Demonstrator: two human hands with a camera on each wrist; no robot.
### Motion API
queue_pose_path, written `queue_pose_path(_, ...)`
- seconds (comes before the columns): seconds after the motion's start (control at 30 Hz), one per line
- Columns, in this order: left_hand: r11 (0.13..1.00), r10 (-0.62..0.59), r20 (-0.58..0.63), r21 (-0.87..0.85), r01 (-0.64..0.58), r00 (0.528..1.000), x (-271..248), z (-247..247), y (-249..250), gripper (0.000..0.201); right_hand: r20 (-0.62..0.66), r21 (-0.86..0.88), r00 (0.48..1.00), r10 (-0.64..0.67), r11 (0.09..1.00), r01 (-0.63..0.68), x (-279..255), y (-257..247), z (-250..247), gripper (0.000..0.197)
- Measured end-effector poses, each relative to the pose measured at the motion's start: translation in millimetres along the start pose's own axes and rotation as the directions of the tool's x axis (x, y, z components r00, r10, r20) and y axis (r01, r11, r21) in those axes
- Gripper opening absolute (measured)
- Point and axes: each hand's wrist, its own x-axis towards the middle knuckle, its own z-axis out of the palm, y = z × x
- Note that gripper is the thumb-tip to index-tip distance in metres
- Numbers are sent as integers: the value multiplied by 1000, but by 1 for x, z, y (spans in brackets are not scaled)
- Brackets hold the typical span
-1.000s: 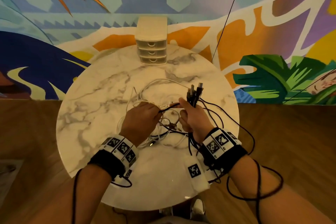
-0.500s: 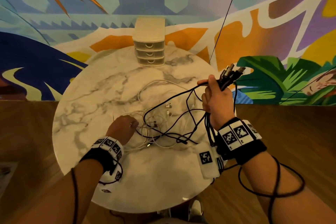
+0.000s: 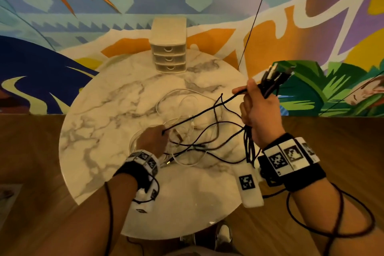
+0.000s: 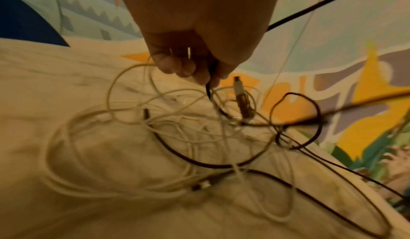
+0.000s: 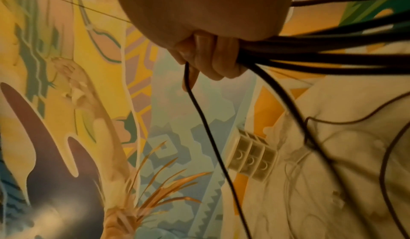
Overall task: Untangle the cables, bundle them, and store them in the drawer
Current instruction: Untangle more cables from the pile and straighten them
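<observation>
1. Head view: a round marble table [image 3: 99,131] fills the centre of the frame, with a painted wall behind it across the top and wooden floor at the lower corners.
2. A small three-drawer unit [image 3: 168,45] stands at the table's far edge, upper centre; all three drawers are seen closed.
3. The right hand [image 3: 258,110] is raised at right of centre, clenched round a bunch of black cables [image 3: 209,131] whose plugs [image 3: 274,78] stick up past the fist toward the upper right.
4. One black strand is stretched from that fist down and left to the left hand [image 3: 152,139], which lies low at the centre of the table, by the tangle.
5. White cables [image 3: 176,92] lie in loose loops on the marble, mixed with the black strands between the two hands.
6. Left wrist view: the left hand [image 4: 195,50] is seen at top centre with curled fingers pinching a black cable [image 4: 209,86]; white cables [image 4: 93,155] are spread across the lower left and a white plug [image 4: 238,86] hangs just right of the fingertips.
7. Right wrist view: the right hand [image 5: 210,50] at top centre grasps the black cables [image 5: 332,58], which fan out to the right edge; the three-drawer unit [image 5: 251,158] appears tilted at lower right of centre.
</observation>
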Motion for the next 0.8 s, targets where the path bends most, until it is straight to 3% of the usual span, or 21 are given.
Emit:
queue_pose_path(0.07, 999, -21, -74, 28, 23, 997, 6, -5, -18, 30, -76, 12, 997, -16, 1000, 17, 1, -4, -12, 40)
queue_pose_path(0.17, 992, -88, 33, 95, 85, 996, 15, -4, -37, 31, -172, 42, 985, -35, 998, 42, 4, -6, -24, 40)
queue_pose_path(0.23, 993, -116, 112, 51, 111, 987, 16, 0, -46, 34, -176, 21, 983, -49, 998, 53, 5, -6, -28, 41)
queue_pose_path(0.27, 993, -118, 94, -3, 118, 989, 16, 1, -46, 35, -171, 4, 984, -56, 998, 58, 6, -6, -29, 41)
queue_pose_path(0.33, 975, -123, -64, -193, 108, 990, 16, -3, -44, 31, -179, -18, 982, -55, 998, 53, 9, -3, -31, 41)
queue_pose_path(0.4, 931, -125, -315, -366, 1, 941, 17, -13, -41, 25, -202, -15, 979, -40, 999, 37, 12, 0, -31, 40)
queue_pose_path(0.47, 923, -81, -483, -366, -117, 872, 19, -27, -43, 21, -221, -25, 975, -33, 999, 29, 15, 3, -31, 37)
queue_pose_path(0.5, 941, -58, -503, -316, -120, 863, 21, -34, -47, 21, -231, -35, 972, -35, 999, 28, 16, 3, -31, 36)
queue_pose_path(0.53, 970, -52, -460, -235, -65, 886, 23, -38, -52, 24, -249, -41, 968, -38, 999, 29, 17, 4, -31, 35)
queue_pose_path(0.6, 992, -120, -241, 10, 126, 963, 25, -42, -62, 35, -293, -37, 955, -33, 999, 23, 19, 4, -31, 33)
queue_pose_path(0.63, 981, -166, -139, 75, 177, 976, 24, -45, -64, 38, -307, -29, 951, -24, 999, 15, 19, 3, -32, 33)
queue_pose_path(0.7, 984, -176, -42, 3, 176, 983, 23, -51, -58, 39, -309, -18, 951, -7, 1000, 1, 21, 4, -31, 33)
queue_pose_path(0.8, 993, -38, 90, -109, 48, 995, 9, -62, -27, 31, -307, -53, 952, -6, 999, -11, 22, 6, -34, 36)
